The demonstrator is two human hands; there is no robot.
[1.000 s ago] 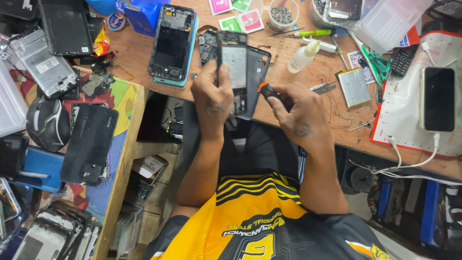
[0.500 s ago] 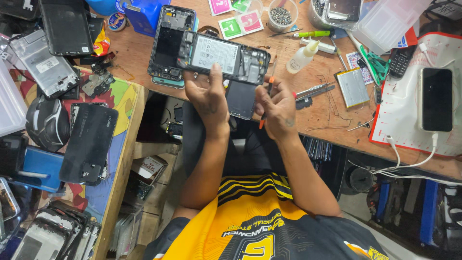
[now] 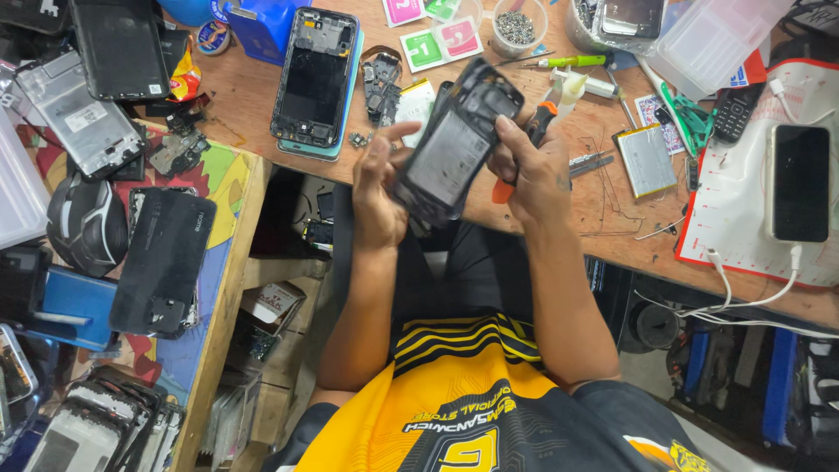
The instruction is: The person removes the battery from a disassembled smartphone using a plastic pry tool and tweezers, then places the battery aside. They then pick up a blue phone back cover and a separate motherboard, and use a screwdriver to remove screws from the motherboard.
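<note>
Black phone [image 3: 456,147]: opened, tilted, held above the wooden bench [image 3: 262,96] edge.
Left hand [image 3: 377,188]: I see fingers gripping its lower-left side.
Right hand [image 3: 533,166]: fingers closed on phone's right edge — orange-handled screwdriver [image 3: 524,144] tucked in too.

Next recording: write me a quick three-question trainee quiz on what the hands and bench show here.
1. True or false: both hands grip the opened phone above the wooden bench.
2. Which hand also holds the orange-handled screwdriver? A) left hand B) right hand C) neither
3. What lies beside the screw cup, towards the right of the picture: a green-handled tool or a hammer?

Key
1. True: the left hand holds its left edge, the right hand its right edge.
2. B: the screwdriver sits in the right hand, behind the phone.
3. The green-handled tool.
</note>
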